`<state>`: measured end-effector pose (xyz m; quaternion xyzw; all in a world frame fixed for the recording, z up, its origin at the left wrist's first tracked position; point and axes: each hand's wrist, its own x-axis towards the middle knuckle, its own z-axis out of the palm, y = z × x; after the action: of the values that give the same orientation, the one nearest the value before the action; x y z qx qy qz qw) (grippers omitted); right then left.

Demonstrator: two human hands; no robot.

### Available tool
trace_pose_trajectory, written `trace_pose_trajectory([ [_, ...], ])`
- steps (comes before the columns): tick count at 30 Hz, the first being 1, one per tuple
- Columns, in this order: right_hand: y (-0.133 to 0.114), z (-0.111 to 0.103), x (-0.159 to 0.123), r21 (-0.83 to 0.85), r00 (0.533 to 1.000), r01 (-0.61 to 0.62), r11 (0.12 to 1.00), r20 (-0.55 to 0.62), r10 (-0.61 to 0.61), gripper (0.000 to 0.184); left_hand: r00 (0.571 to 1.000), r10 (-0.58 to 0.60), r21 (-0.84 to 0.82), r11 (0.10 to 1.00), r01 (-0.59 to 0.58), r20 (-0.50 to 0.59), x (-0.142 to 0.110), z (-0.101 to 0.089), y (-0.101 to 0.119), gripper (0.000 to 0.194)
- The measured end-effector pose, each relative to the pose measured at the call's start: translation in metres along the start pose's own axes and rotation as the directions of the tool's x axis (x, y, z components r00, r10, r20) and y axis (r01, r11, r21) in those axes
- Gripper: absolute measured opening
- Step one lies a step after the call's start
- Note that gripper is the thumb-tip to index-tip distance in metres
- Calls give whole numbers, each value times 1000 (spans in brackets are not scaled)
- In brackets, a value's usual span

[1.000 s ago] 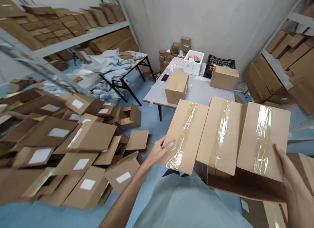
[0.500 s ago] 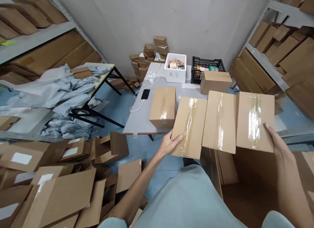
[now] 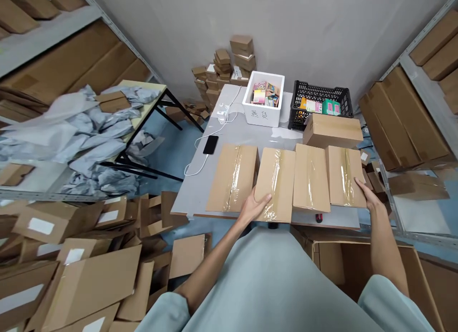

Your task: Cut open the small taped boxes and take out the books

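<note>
Three taped cardboard boxes sit in a row between my hands at the table's front edge. My left hand (image 3: 255, 205) presses the outer side of the left box (image 3: 277, 179), thumb on its top. At the other end, my right hand (image 3: 368, 194) grips the outer side of the right box (image 3: 345, 175). Squeezed between those two is the middle box (image 3: 311, 177). A separate taped box (image 3: 233, 177) lies on the table just left of my left hand. Behind the row stands another cardboard box (image 3: 333, 129). Whether the row rests fully on the table is hidden.
On the grey table (image 3: 196, 189) are a phone (image 3: 211, 144) with a white cable, a white foam box (image 3: 264, 116) and a black crate (image 3: 298, 100), both holding small packets. A large open carton (image 3: 397, 265) stands at front right. Many cartons (image 3: 100, 279) cover the floor at left.
The row of three boxes has moved forward and down, from above the large carton to the table's front edge. Both hands have stayed on its ends. My view has shifted closer to the table.
</note>
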<state>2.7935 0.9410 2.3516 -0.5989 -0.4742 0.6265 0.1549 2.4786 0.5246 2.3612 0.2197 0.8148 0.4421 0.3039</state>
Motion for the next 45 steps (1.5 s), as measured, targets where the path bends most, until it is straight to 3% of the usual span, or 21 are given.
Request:
trace_pose_trajectory([
  [3,1,16,14,-1,992,-118,993,46,118,43,999,-22,41,999,24,-46,20,6,-14,80],
  [5,3,25,14,-33,994,-96,995,55,98,44,996,-13,67,998,19,-85,28,12,-24,92],
  [9,7,39,-1,-227,994,58,972,-75,-77,55,993,80,134,989,-67,-88,25,17,-36,102],
  [11,10,48,-17,-334,966,108,936,-188,-179,76,974,223,178,960,-215,-29,16,5,-39,88],
  [13,19,66,-41,-466,910,209,860,-230,-346,97,934,356,242,906,-347,4,7,-23,-43,72],
  [14,26,80,-58,-544,874,296,785,-177,-452,101,920,390,292,879,-378,16,2,-41,-46,67],
  [16,48,117,-98,-647,782,517,561,91,-617,92,928,369,414,839,-354,47,-4,-80,-61,70],
  [18,77,164,-141,-620,677,706,341,451,-582,79,957,273,524,804,-281,94,-10,-115,-84,91],
  [20,107,212,-175,-598,587,788,145,660,-469,94,967,205,591,766,-254,150,-15,-139,-111,110],
  [21,120,233,-187,-590,558,805,66,714,-423,104,962,204,607,746,-274,183,-17,-146,-124,111],
  [23,138,266,-195,-596,533,802,-50,750,-392,105,942,246,617,712,-335,229,-19,-154,-146,97],
  [25,143,287,-189,-604,519,790,-109,752,-406,103,929,292,618,694,-369,227,-15,-158,-159,86],
  [29,119,310,-153,-610,516,785,-104,738,-434,101,926,317,593,713,-374,204,23,-167,-150,85],
  [33,59,345,-108,-613,533,788,-54,724,-438,83,938,303,477,808,-347,170,103,-181,-109,76],
  [36,3,382,-77,-658,591,752,-19,687,-423,83,947,295,416,851,-320,126,171,-188,-69,74],
  [39,-48,417,-58,-708,660,705,37,636,-401,85,948,307,411,856,-314,86,222,-190,-32,63],
  [42,-77,440,-54,-726,694,680,97,596,-404,84,950,310,406,863,-302,48,242,-187,-7,49],
  [45,-73,435,-64,-715,694,686,133,589,-415,81,950,311,421,859,-290,20,227,-171,-6,50],
])
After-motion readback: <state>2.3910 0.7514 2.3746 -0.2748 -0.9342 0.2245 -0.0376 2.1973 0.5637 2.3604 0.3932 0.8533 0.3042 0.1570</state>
